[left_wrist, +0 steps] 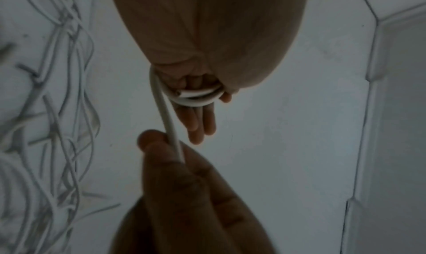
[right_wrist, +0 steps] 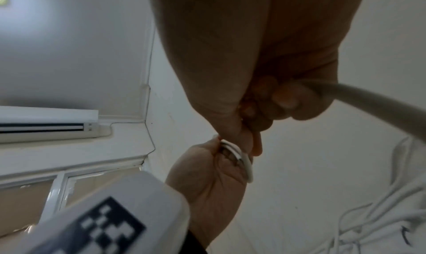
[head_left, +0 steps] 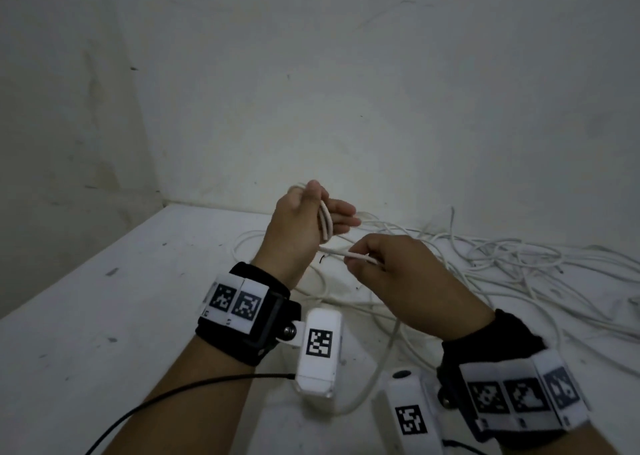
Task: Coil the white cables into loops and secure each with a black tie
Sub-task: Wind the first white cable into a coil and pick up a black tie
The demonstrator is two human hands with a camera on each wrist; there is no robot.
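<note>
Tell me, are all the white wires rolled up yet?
Not yet. No finished, tied bundle shows anywhere. Right now the left hand holds a few loops of one white cable, and the right hand pinches its loose length to wind more. A tangled pile of cables waits on the table, and this coil has no black tie.

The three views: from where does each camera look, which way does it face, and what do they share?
Head: from above, forward and down at the table; both forearms show.
Left wrist: along the left hand toward the right hand.
Right wrist: along the right hand, up past the left hand toward the ceiling.
Shared: the white cable wound on the left hand, pinched by the right.
</note>
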